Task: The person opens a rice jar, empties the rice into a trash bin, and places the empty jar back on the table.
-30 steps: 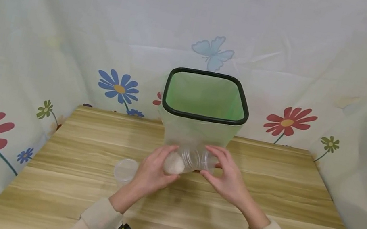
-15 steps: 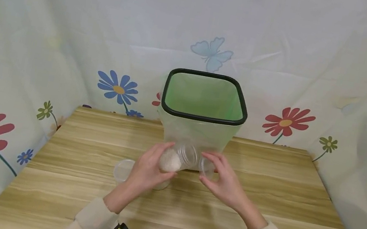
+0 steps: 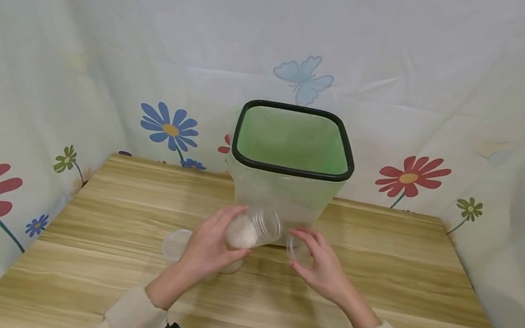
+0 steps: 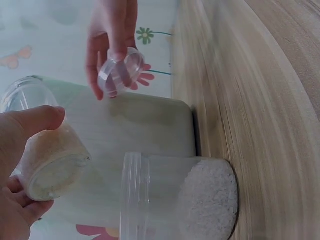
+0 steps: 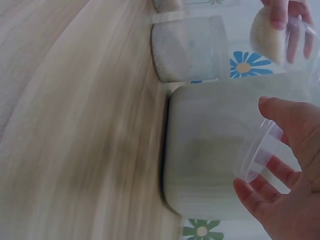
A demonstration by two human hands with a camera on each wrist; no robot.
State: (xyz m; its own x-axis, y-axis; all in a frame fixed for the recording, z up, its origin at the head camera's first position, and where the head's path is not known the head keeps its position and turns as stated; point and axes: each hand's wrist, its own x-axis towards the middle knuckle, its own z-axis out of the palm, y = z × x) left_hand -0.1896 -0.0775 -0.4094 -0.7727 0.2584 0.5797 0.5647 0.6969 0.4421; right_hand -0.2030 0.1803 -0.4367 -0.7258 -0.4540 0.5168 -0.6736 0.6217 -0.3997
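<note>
My left hand [image 3: 207, 243] grips a clear plastic jar [image 3: 266, 228], tilted above the table with its threaded mouth toward the right. White, rice-like grains [image 4: 52, 147] fill part of it, settled at the base. My right hand [image 3: 328, 272] pinches a clear round lid [image 5: 255, 150] by its edge, just right of the jar mouth and apart from it. Another clear jar [image 4: 162, 187] with white grains stands upright on the table, mostly hidden under my left hand in the head view. A further jar [image 3: 173, 243] is left of my wrist.
Behind both hands stands a pale green bin [image 3: 283, 197] with a black rim [image 3: 290, 170], mouth up, at the back of the wooden table [image 3: 383, 256]. A floral curtain [image 3: 189, 10] encloses the table's back and sides.
The lid has come off the jar mouth as my right hand drew it rightward. My left hand with the jar has moved slightly left, and an upright jar beneath it now shows.
</note>
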